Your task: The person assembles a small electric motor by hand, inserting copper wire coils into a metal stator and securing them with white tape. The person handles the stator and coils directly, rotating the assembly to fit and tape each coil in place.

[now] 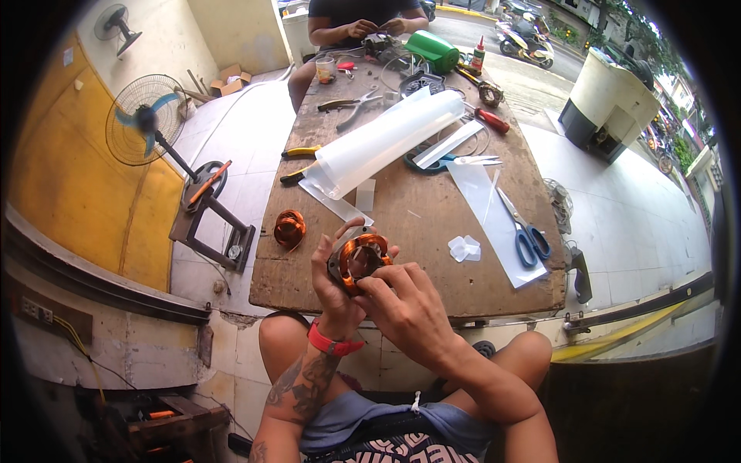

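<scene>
Above the near edge of the table, my left hand [330, 282] is wrapped round a motor stator [363, 251], a dark ring wound with copper wire. My right hand [403, 297] reaches across to its lower side, fingers bent and pinched at the winding; whatever sits between those fingertips is hidden. A loose copper coil [289, 229] lies on the wood to the left. Several small pieces of clear plastic film [464, 248] rest to the right, beside a long film strip [494, 224] and blue-handled scissors [529, 241].
The wooden table [417, 282] carries a roll of clear film [394, 143], a second pair of scissors [436, 160], pliers [359, 108], a red screwdriver [492, 119] and a green housing [432, 51]. Another person [367, 19] works at the far end. A fan [147, 119] stands left.
</scene>
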